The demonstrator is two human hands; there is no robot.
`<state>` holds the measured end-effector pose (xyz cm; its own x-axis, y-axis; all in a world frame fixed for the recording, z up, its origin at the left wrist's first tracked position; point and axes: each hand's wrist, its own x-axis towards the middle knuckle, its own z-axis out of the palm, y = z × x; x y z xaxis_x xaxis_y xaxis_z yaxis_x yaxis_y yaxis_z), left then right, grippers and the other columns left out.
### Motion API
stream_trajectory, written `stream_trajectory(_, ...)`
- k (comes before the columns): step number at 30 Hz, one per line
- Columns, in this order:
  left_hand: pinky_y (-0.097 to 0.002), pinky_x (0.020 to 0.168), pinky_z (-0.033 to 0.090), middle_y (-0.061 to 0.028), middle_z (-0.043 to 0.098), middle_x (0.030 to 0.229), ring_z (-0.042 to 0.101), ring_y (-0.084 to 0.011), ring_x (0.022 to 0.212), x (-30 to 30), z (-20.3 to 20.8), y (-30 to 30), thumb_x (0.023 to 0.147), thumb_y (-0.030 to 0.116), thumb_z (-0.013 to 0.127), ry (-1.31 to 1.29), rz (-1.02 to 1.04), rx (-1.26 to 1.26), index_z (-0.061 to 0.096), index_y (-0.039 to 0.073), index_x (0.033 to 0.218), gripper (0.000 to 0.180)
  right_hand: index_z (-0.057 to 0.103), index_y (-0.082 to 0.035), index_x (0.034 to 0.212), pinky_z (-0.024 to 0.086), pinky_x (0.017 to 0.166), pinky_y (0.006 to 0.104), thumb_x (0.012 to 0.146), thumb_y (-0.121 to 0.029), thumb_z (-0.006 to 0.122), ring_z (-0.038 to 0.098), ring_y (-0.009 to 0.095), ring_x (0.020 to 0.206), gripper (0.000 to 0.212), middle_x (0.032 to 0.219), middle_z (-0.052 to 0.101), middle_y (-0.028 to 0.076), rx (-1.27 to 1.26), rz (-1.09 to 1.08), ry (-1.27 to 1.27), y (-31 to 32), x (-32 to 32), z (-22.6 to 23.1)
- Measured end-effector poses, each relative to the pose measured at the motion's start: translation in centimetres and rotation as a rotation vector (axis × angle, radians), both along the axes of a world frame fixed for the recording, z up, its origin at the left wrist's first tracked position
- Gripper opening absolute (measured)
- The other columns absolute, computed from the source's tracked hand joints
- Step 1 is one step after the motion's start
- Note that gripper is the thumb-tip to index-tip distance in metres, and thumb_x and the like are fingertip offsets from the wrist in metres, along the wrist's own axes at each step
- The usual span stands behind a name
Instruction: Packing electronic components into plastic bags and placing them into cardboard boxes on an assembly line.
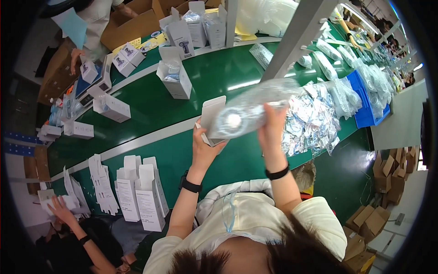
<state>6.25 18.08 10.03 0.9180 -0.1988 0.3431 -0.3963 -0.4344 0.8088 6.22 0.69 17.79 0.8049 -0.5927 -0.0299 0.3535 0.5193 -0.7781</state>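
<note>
A white box (212, 109) is being held by the left hand (206, 148) above the far edge of a green table (182, 155). The fingers of this hand are being bent around the lower part of the box, and its top flap is standing raised. A clear bag (253, 109) is being gripped near its right end by the right hand (273, 124), whose fingers are being kept closed on the plastic. The bag's left end is being held over the box, part of which is being hidden by it. Something round and pale is being enclosed there, though it is too blurred to be named with confidence. A black watch (189, 184) is being worn on the left wrist, and a black band (277, 173) on the right.

At the table's right end, a heap of small shiny packets (310, 121) is being carried by the surface; just past it, a blue bin (364, 116) is being overhung by bubble bags (372, 84). Along the near edge, toward the left end, white cartons (148, 203) are being kept close together, beside flattened cartons (102, 187). Near the left corner, white card is being held by a co-worker's hand (64, 212).

Beyond the far edge, a pale rail (150, 134) is being bordered by a green belt (223, 73), on which an open box (178, 86) with plastic inside is being carried.
</note>
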Motion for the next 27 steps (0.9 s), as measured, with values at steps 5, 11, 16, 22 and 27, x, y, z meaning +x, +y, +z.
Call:
stream_trajectory(5, -0.0414, 0.089, 0.04, -0.0251, 0.031, 0.124, 0.043, -0.0368, 0.111, -1.1, -2.0, -1.1, 0.056, 0.01, 0.082, 0.182, 0.156, -0.273, 0.024, 0.01, 0.104, 0.075, 0.043, -0.01, 0.12, 0.035, 0.092, 0.0421, 0.069, -0.01, 0.066, 0.043, 0.031, 0.109, 0.056, 0.12, 0.042, 0.013, -1.017, -0.106, -0.086, 4.9, 0.8, -3.4)
stream_trajectory(11, -0.0445, 0.089, 0.039, -0.028, 0.029, 0.124, 0.04, -0.0396, 0.113, -0.9, -3.7, -0.6, 0.056, 0.011, 0.082, -0.147, 0.165, -0.217, 0.021, 0.009, 0.101, 0.076, 0.059, -0.012, 0.104, 0.029, 0.095, 0.0483, 0.065, -0.016, 0.069, 0.035, 0.036, 0.116, 0.041, 0.122, 0.042, 0.012, -1.715, 0.223, -0.1, 3.2, -1.2, -2.2)
stream_trajectory(16, -0.0442, 0.091, 0.038, -0.028, 0.029, 0.124, 0.037, -0.0399, 0.115, -1.8, -3.3, 0.0, 0.056, 0.01, 0.082, -0.111, 0.198, -0.18, 0.019, 0.009, 0.102, 0.078, 0.056, -0.009, 0.109, 0.037, 0.087, 0.045, 0.064, -0.015, 0.07, 0.044, 0.031, 0.105, 0.048, 0.113, 0.05, 0.012, -1.541, -0.009, 0.414, -8.2, -3.3, -8.9)
stream_trajectory(22, -0.0386, 0.091, 0.036, -0.0232, 0.029, 0.128, 0.037, -0.0337, 0.115, -2.1, -0.1, 1.4, 0.06, 0.012, 0.079, -0.102, 0.085, -0.008, 0.038, 0.006, 0.105, 0.062, 0.053, -0.009, 0.112, 0.042, 0.079, 0.0393, 0.063, -0.012, 0.071, 0.05, 0.029, 0.092, 0.052, 0.106, 0.053, 0.01, -1.783, 0.306, 0.974, -13.1, -6.8, -15.5)
stream_trajectory(27, -0.0315, 0.075, 0.042, -0.0161, 0.048, 0.109, 0.053, -0.0258, 0.092, -1.4, 2.4, 1.4, 0.061, 0.008, 0.075, 0.082, 0.146, 0.052, 0.059, 0.001, 0.078, 0.025, 0.046, -0.01, 0.117, 0.045, 0.073, 0.0343, 0.067, -0.004, 0.068, 0.052, 0.025, 0.092, 0.055, 0.105, 0.051, 0.008, -1.402, 0.254, 0.658, -14.1, -6.3, -15.2)
